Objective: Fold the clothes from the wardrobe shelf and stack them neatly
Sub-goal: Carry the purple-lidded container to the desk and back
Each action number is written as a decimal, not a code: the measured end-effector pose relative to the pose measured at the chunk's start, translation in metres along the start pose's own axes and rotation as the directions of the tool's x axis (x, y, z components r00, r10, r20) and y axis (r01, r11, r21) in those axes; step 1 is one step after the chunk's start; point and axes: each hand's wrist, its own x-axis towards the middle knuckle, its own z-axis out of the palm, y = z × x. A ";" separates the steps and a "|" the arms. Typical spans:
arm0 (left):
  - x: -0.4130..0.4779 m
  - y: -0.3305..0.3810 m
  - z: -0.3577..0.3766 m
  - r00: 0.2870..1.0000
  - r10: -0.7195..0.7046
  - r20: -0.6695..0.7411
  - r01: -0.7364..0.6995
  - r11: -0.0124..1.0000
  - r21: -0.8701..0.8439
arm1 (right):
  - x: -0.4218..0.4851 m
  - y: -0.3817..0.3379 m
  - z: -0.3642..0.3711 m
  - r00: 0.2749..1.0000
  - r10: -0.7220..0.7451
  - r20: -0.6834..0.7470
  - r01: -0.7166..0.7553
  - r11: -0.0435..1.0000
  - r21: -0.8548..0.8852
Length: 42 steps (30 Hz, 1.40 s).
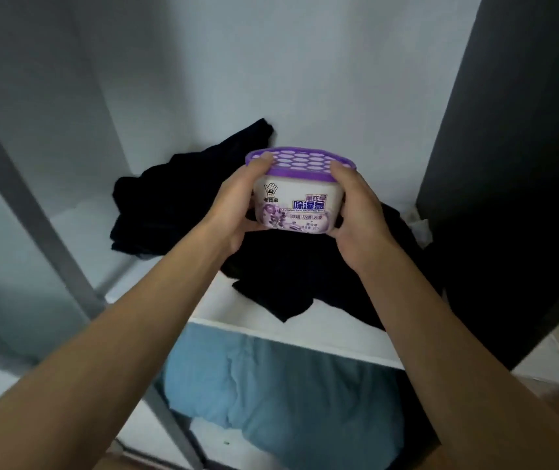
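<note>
The dark clothes (288, 276) are all on the wardrobe shelf (210, 296), unfolded. One rumpled heap sits toward the back left and another spreads from the middle to the right edge, with a pointed flap reaching almost to the front edge. The fabric looks soft, matte and near black, so seams and sleeves are really hard to pick out. I can't tell how many pieces there are.

Nothing is being folded yet. Both hands are wrapped round a dehumidifier box (296, 205), held just above the front heap and not touching it. The left hand (234, 205) grips the left side with its thumb up on the lid, and the right hand (359, 218) grips the right side, fingers curled underneath.

The box is a rounded white plastic tub with a printed lavender label and a purple lid (302, 162) full of oval holes. My guess is the step is just getting it out of the way. I'd keep it level, since these things collect water and a vented lid won't stop a spill. I'd park it on a bare corner of the shelf, well clear of the cloth.

The shelf is a smooth white board with a square front edge. There's a grey upright (34, 215) off its left side and a dark flat panel (508, 164) along the right. Below the front edge sits a crumpled blue fabric (288, 401), thicker looking and puffy, maybe bedding.
</note>
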 end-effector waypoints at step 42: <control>-0.742 -0.068 -0.463 0.267 -0.014 -0.964 -0.077 0.996 -0.036 | -0.591 0.351 0.444 0.283 0.655 0.701 -0.484 0.728 -0.485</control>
